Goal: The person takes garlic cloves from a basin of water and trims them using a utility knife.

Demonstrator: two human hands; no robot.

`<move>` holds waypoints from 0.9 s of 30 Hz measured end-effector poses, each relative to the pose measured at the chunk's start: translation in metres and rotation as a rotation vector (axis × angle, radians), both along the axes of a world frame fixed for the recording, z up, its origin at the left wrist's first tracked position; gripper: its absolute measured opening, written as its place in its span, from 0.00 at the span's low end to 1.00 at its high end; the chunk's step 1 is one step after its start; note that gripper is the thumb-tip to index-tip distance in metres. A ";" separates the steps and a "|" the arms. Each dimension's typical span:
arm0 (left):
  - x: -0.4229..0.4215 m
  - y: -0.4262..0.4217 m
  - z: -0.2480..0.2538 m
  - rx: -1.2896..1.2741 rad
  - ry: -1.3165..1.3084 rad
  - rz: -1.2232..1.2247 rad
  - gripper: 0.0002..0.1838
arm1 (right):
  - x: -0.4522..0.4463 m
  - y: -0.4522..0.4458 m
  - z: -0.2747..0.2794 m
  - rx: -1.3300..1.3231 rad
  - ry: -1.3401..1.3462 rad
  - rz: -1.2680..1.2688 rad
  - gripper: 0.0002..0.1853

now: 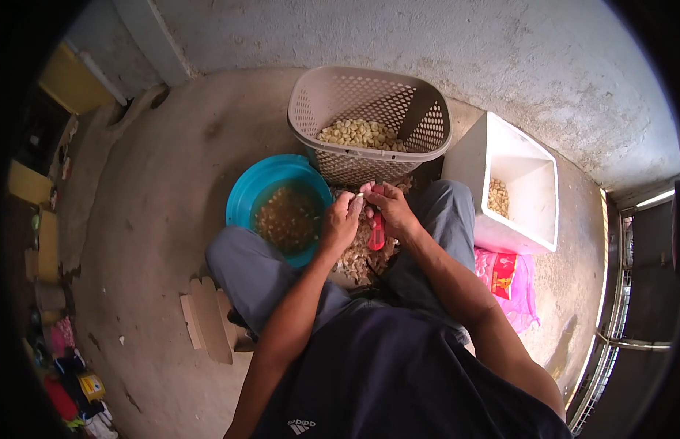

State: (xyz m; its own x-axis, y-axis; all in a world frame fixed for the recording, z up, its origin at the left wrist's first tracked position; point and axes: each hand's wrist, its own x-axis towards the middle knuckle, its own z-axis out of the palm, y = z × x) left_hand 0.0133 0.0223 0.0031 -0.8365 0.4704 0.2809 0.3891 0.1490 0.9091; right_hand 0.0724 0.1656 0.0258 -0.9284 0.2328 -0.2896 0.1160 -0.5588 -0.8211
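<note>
My left hand is closed in a pinch on a small pale piece that looks like a garlic clove. Close beside it, my right hand is closed around a red-handled cutter knife, whose handle hangs below the fingers. The two hands meet at the clove, and the blade cannot be made out. Under them lies a heap of brownish papery peelings. To the left stands a blue basin of murky water with several similar pieces in it.
A tall beige perforated basket holding many pale pieces stands ahead by the wall. At right is a white foam box with more pieces, and a pink bag beside it. Flattened cardboard lies left; clothes-like items lie far left.
</note>
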 end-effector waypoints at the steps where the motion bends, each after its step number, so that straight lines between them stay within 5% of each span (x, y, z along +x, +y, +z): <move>1: -0.002 0.000 -0.002 0.050 -0.165 -0.039 0.13 | 0.000 0.000 0.001 0.017 0.003 0.011 0.08; 4: -0.009 -0.005 0.003 0.224 -0.643 -0.142 0.12 | 0.002 0.008 0.010 0.064 0.074 0.143 0.10; 7: -0.014 -0.017 0.018 0.408 -1.019 -0.200 0.13 | 0.003 0.017 0.004 0.630 0.075 0.174 0.14; 8: -0.015 -0.019 0.022 0.448 -1.093 -0.209 0.13 | 0.004 0.021 0.002 1.059 0.134 0.124 0.19; 14: -0.020 -0.024 0.026 0.500 -1.225 -0.302 0.13 | 0.005 0.002 0.032 0.500 0.132 0.026 0.12; 17: -0.016 -0.023 0.030 0.389 -1.225 -0.344 0.13 | 0.004 0.005 0.038 0.496 0.076 0.232 0.09; 27: -0.007 -0.017 0.028 0.312 -1.111 -0.366 0.14 | 0.006 0.010 0.042 0.545 -0.020 0.128 0.07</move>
